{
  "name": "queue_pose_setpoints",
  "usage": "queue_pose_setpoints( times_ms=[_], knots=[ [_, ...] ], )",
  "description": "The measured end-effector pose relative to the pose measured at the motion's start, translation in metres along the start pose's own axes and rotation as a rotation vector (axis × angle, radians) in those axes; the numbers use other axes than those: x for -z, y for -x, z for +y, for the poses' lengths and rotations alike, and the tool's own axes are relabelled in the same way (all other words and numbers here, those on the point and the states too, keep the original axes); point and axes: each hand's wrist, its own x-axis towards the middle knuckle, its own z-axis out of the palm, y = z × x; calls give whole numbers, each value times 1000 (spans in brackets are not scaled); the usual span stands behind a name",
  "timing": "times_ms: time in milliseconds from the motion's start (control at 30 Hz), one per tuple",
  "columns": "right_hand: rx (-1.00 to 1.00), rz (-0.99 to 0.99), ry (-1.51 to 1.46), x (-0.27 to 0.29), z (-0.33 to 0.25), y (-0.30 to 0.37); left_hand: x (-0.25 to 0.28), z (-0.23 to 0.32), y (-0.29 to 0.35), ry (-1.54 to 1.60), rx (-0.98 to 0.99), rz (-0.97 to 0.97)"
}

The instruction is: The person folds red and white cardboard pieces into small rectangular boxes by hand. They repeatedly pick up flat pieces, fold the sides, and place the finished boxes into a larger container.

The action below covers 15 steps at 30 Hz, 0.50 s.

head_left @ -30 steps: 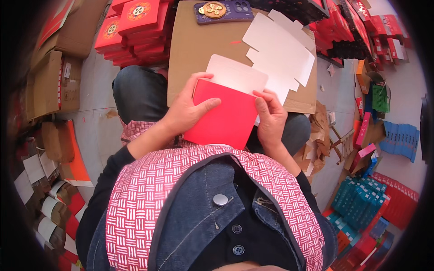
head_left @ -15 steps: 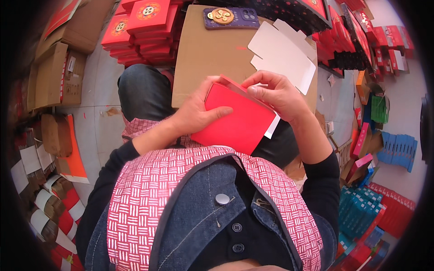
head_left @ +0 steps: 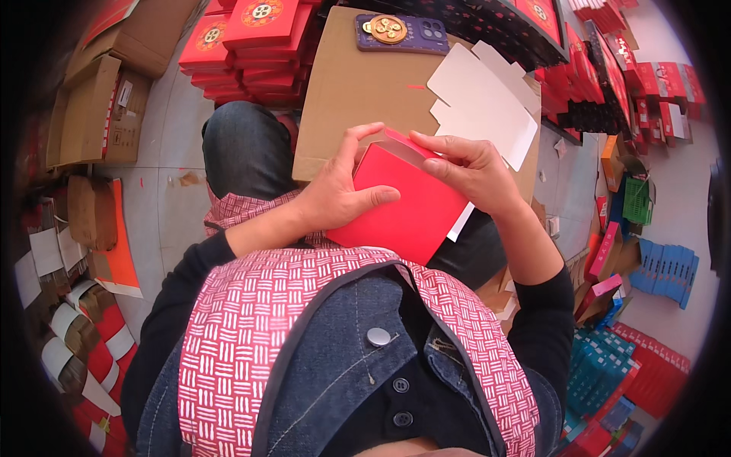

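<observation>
A red cardboard box (head_left: 407,202) rests over my lap, tilted, with a narrow flap standing up along its far edge. My left hand (head_left: 340,183) grips the box's left side. Its thumb lies on the red face and its index finger reaches up by the far corner, while the other fingers are partly hidden. Thumb and fingers of my right hand (head_left: 476,167) pinch the flap at the far right edge. Below my right wrist, a white flap (head_left: 461,222) sticks out from the box's right side.
Ahead lies a brown cardboard sheet (head_left: 365,84) bearing a phone (head_left: 419,35) in a purple case and an unfolded white box blank (head_left: 483,99). Red boxes (head_left: 263,57) are stacked beyond my left knee. Black trays (head_left: 495,30) with red boxes stand far right; a green basket (head_left: 638,199) is at right.
My left index finger has lifted and straightened off the box's corner. My right hand has shifted slightly nearer and its fingers have straightened along the flap. The view has shifted slightly.
</observation>
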Motion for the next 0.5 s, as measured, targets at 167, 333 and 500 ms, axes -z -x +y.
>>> queue_pose_setpoints(
  times_ms=[167, 333, 500],
  knots=[
    [17, -17, -79, -1, -1, 2, 1, -8, -2, -61, -42, -23],
    [-95, -73, -67, 8, -12, -2, -2, -2, -3, -61, -90, 0],
    [-193, -190, 93, 23, -20, -14, -6, -7, -4, 104, -103, -19]
  ],
)
